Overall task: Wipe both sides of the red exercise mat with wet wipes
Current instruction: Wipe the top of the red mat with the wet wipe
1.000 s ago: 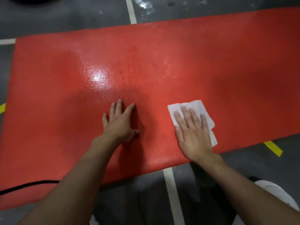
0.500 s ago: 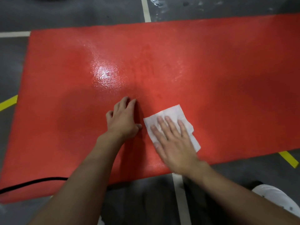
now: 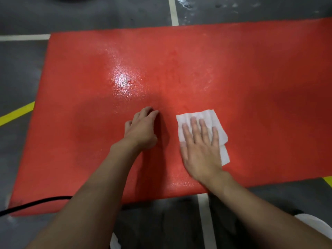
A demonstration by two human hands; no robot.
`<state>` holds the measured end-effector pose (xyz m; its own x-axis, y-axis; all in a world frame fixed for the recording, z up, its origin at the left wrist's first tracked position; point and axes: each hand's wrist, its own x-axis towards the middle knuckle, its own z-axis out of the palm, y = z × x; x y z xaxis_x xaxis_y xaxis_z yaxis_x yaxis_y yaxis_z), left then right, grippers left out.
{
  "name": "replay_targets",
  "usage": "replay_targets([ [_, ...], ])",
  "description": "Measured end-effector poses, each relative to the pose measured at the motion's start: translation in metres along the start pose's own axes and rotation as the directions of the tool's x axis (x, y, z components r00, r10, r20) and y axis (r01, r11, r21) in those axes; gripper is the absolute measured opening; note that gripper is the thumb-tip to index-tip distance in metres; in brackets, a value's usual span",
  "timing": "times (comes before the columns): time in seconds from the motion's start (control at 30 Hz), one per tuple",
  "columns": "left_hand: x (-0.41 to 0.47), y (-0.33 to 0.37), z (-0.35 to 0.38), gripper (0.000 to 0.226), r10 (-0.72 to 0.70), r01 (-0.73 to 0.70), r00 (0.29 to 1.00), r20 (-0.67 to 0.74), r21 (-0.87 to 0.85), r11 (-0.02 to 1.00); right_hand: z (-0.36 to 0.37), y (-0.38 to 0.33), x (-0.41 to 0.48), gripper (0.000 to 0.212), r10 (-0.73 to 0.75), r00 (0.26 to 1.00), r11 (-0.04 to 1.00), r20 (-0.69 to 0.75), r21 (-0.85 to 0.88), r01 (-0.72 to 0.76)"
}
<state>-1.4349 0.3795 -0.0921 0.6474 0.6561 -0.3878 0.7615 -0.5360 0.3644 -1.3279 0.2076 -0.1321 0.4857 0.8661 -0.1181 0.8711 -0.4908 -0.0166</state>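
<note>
Seen from the head camera, the red exercise mat [image 3: 251,69] lies flat on the floor, its long axis running left to right. The right hand [image 3: 202,148] presses a wet wipe [image 3: 206,116] down with straight, spread fingers, close to the mat's near edge. The left hand [image 3: 142,128] is just beside it, propped on loosely bent fingers and holding nothing. The most open room for a stroke lies to the right (the mat runs out of frame there).
</note>
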Motion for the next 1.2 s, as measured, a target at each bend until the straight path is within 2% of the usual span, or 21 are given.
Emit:
replay_targets([
  [0.13, 0.002, 0.004, -0.005, 0.078, 0.003, -0.003, 1.0, 0.002, -0.015, 1.0, 0.001, 0.007, -0.002, 0.053, -0.422, 0.905, 0.906, 0.055, -0.006, 0.423],
  [0.17, 0.003, 0.002, -0.007, 0.08, -0.003, 0.003, 1.0, 0.017, -0.015, 1.0, -0.002, 0.02, 0.009, 0.054, -0.399, 0.915, 0.916, 0.063, -0.023, 0.401],
  [0.23, 0.004, -0.001, -0.009, 0.083, -0.003, 0.004, 0.999, 0.035, -0.006, 1.0, -0.007, 0.033, 0.021, 0.057, -0.096, 0.995, 0.995, 0.031, -0.014, 0.097],
  [0.27, 0.005, -0.001, -0.009, 0.084, -0.002, 0.002, 0.999, 0.034, 0.001, 1.0, -0.005, 0.028, 0.022, 0.058, 0.035, 0.999, 0.999, 0.011, -0.013, -0.034],
  [0.3, 0.006, 0.0, -0.008, 0.083, -0.003, 0.003, 1.0, 0.027, 0.008, 1.0, -0.002, 0.017, 0.019, 0.059, 0.067, 0.998, 0.998, 0.001, -0.004, -0.067],
  [0.33, 0.007, 0.001, -0.007, 0.081, -0.008, 0.008, 1.0, 0.014, 0.012, 1.0, 0.001, 0.004, 0.014, 0.059, 0.003, 1.0, 1.0, 0.007, 0.007, -0.003],
  [0.4, 0.01, 0.003, -0.008, 0.071, -0.006, 0.006, 1.0, -0.012, 0.005, 1.0, 0.001, 0.004, 0.009, 0.056, -0.28, 0.959, 0.96, 0.035, -0.008, 0.281],
  [0.47, 0.014, 0.003, -0.012, 0.059, -0.015, 0.015, 1.0, -0.014, 0.006, 1.0, -0.004, 0.031, 0.025, 0.054, -0.365, 0.93, 0.93, 0.047, -0.02, 0.367],
  [0.53, 0.019, 0.004, -0.014, 0.058, -0.048, 0.048, 0.999, -0.004, 0.053, 0.997, -0.01, 0.044, 0.038, 0.054, -0.1, 0.995, 0.995, 0.028, 0.002, 0.1],
  [0.6, 0.022, 0.007, -0.014, 0.069, -0.106, 0.104, 0.994, 0.031, 0.067, 0.992, -0.004, 0.027, 0.039, 0.057, 0.098, 0.995, 0.995, 0.008, 0.012, -0.098],
  [0.63, 0.024, 0.009, -0.014, 0.074, -0.125, 0.122, 0.991, 0.046, 0.063, 0.991, -0.001, 0.014, 0.035, 0.057, 0.061, 0.998, 0.998, 0.005, 0.016, -0.061],
  [0.73, 0.025, 0.011, -0.015, 0.084, -0.128, 0.125, 0.991, 0.034, 0.088, 0.988, -0.004, 0.02, 0.03, 0.055, -0.305, 0.952, 0.952, 0.03, -0.013, 0.305],
  [0.77, 0.024, 0.01, -0.017, 0.086, -0.13, 0.129, 0.991, 0.014, 0.096, 0.987, -0.007, 0.034, 0.037, 0.054, -0.336, 0.941, 0.941, 0.036, -0.024, 0.337],
  [0.8, 0.023, 0.008, -0.018, 0.087, -0.135, 0.135, 0.991, -0.005, 0.103, 0.986, -0.011, 0.045, 0.044, 0.054, -0.276, 0.961, 0.961, 0.035, -0.015, 0.276],
  [0.87, 0.021, 0.007, -0.018, 0.091, -0.144, 0.146, 0.989, -0.03, 0.118, 0.982, -0.01, 0.048, 0.049, 0.054, 0.031, 1.0, 0.999, 0.006, 0.026, -0.031],
  [0.9, 0.021, 0.006, -0.017, 0.094, -0.145, 0.149, 0.989, -0.042, 0.126, 0.981, -0.007, 0.037, 0.048, 0.055, 0.106, 0.994, 0.994, -0.007, 0.021, -0.105],
  [0.93, 0.022, 0.007, -0.017, 0.098, -0.147, 0.152, 0.988, -0.053, 0.135, 0.979, -0.004, 0.024, 0.045, 0.056, 0.083, 0.996, 0.996, -0.009, 0.017, -0.083],
  [1.03, 0.023, 0.007, -0.017, 0.109, -0.145, 0.152, 0.988, -0.053, 0.158, 0.976, -0.004, 0.022, 0.038, 0.055, -0.297, 0.954, 0.955, 0.045, -0.015, 0.297],
  [1.07, 0.023, 0.007, -0.018, 0.11, -0.147, 0.153, 0.988, -0.048, 0.163, 0.975, -0.006, 0.036, 0.046, 0.055, -0.349, 0.935, 0.936, 0.059, -0.023, 0.351],
  [1.1, 0.023, 0.008, -0.018, 0.11, -0.151, 0.156, 0.988, -0.04, 0.17, 0.973, -0.009, 0.048, 0.055, 0.055, -0.31, 0.949, 0.95, 0.058, -0.024, 0.312],
  [1.2, 0.027, 0.015, -0.022, 0.102, -0.172, 0.174, 0.985, -0.031, 0.244, 0.954, -0.009, 0.048, 0.063, 0.056, 0.115, 0.993, 0.993, 0.006, 0.007, -0.115],
])
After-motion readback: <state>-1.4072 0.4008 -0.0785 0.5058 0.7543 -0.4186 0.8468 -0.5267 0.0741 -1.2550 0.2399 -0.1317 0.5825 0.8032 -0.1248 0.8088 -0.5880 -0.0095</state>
